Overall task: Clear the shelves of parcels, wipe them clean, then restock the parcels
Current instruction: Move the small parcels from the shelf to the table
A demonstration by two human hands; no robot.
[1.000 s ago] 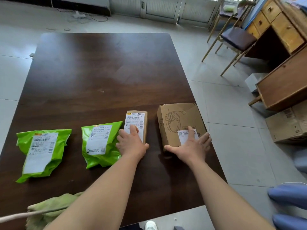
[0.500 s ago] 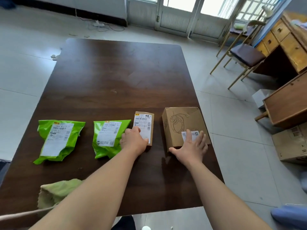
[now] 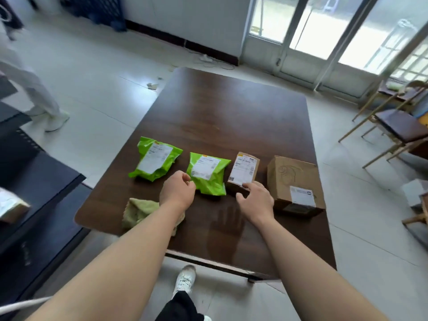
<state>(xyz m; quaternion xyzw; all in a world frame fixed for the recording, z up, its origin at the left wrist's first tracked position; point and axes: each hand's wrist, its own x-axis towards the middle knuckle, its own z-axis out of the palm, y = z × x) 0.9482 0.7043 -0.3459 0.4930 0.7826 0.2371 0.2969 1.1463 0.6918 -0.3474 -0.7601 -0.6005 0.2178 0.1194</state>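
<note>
Four parcels lie in a row on the dark wooden table (image 3: 227, 117): a green bag (image 3: 155, 162), a second green bag (image 3: 208, 173), a small flat cardboard box (image 3: 243, 171) and a bigger cardboard box (image 3: 294, 184). My left hand (image 3: 177, 192) hovers with loosely curled fingers at the near left corner of the second green bag, holding nothing. Spread open, my right hand (image 3: 256, 201) is at the near end of the small flat box, fingertips touching it. A pale green cloth (image 3: 139, 213) lies under my left forearm.
A dark shelf unit (image 3: 34, 181) stands at the left with a blurred parcel (image 3: 10, 207) on it. Another person's legs (image 3: 34, 89) are at far left. Chairs (image 3: 393, 126) stand at the right, glass doors behind the table. My shoe (image 3: 185, 279) is below the table's near edge.
The view swung left, bringing the shelf unit in. My left hand left the small flat box and moved toward the second green bag; my right hand left the big box for the small one.
</note>
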